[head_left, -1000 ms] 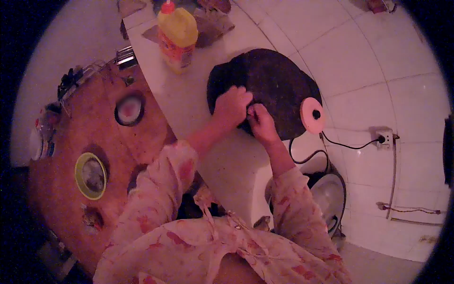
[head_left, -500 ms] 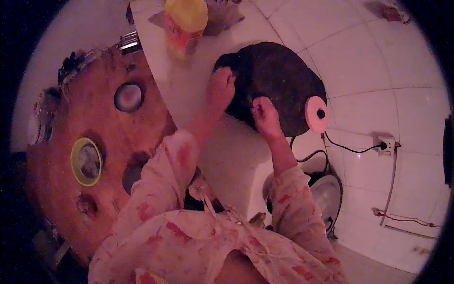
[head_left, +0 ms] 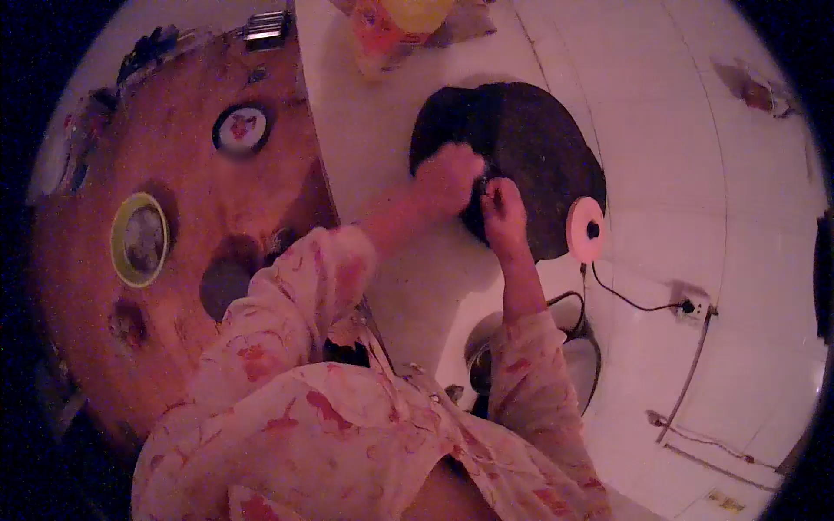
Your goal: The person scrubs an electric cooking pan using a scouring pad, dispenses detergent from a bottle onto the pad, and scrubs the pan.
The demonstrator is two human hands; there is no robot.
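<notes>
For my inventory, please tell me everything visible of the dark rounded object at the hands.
The dark rounded object lies on the countertop. It looks matte, perhaps fabric, blacker at left; dim light hides details. The left hand and right hand are close together over its lower left side, grip unclear. A pink disc overlaps its lower right edge.

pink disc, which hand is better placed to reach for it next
Probably the right hand: it is nearer the pink disc, while the left hand is farther off, over on the other side.
</notes>
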